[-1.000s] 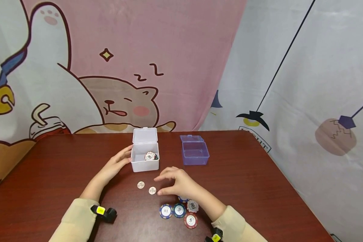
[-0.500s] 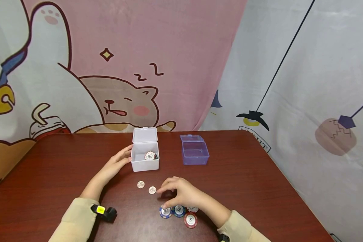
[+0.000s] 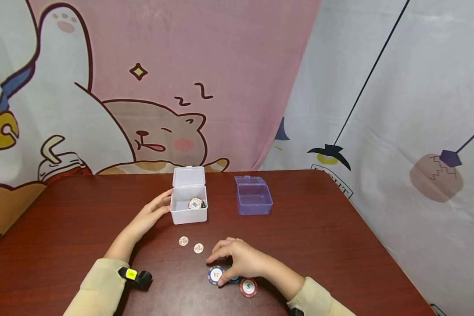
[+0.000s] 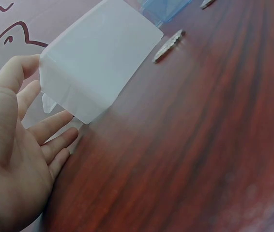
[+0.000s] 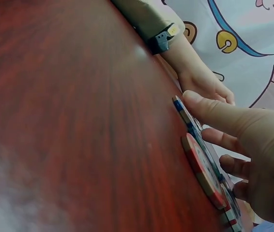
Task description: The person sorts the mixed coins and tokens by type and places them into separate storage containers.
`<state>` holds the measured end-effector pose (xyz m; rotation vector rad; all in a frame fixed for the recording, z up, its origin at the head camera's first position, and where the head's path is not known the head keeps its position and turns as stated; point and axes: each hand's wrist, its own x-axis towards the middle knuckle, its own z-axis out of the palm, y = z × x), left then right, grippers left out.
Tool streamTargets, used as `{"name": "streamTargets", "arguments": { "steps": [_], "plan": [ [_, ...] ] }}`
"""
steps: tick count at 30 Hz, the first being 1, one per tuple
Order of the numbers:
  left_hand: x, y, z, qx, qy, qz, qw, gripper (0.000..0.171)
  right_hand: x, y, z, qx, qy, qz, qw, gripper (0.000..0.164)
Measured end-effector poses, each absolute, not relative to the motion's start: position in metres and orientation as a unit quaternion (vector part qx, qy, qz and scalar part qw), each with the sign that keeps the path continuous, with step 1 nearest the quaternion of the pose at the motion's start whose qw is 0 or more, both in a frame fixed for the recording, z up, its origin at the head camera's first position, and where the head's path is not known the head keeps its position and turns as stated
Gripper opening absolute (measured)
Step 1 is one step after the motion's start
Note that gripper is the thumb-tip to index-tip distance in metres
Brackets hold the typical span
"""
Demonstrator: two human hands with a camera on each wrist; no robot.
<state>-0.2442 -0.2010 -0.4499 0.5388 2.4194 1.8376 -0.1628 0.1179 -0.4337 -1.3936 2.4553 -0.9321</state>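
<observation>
My left hand (image 3: 147, 219) touches the left side of a white plastic box (image 3: 188, 216) whose lid stands up; in the left wrist view its fingers are fairly straight along the box wall. A poker chip (image 3: 195, 203) with a pale face lies inside, over something dark. My right hand (image 3: 245, 260) is over a cluster of poker chips, fingers spread and bent. Its thumb is at the right edge of a blue chip marked 10 (image 3: 214, 275). Partly under the hand is a darker blue-green chip (image 3: 235, 280); a red chip marked 5 (image 3: 249, 288) lies beside it. Other chips are hidden.
Two small pale chips (image 3: 191, 245) lie between the hands, in front of the white box. A translucent purple box (image 3: 254, 210) with its lid up stands at the back right. A printed cloth (image 3: 237, 87) hangs behind the brown table (image 3: 320, 245).
My right hand has moved toward me, from beside the small pale chips to over the larger chips, covering some of them. The left hand stays against the white box.
</observation>
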Motion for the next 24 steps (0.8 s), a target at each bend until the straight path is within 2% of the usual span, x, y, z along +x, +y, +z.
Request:
{"name": "streamTargets", "arguments": {
  "steps": [8,24],
  "plan": [
    [-0.2442,-0.2014,-0.4506,0.176,0.782,0.597,0.031,0.057,-0.1601,0.1184,-0.4347,-0.482,0.832,-0.267,0.065,0.051],
    [-0.2439,-0.2011,-0.4496,0.176,0.782,0.597,0.031,0.057,-0.1592,0.1158,-0.4384,-0.507,0.821,-0.260,0.029,0.040]
  ]
}}
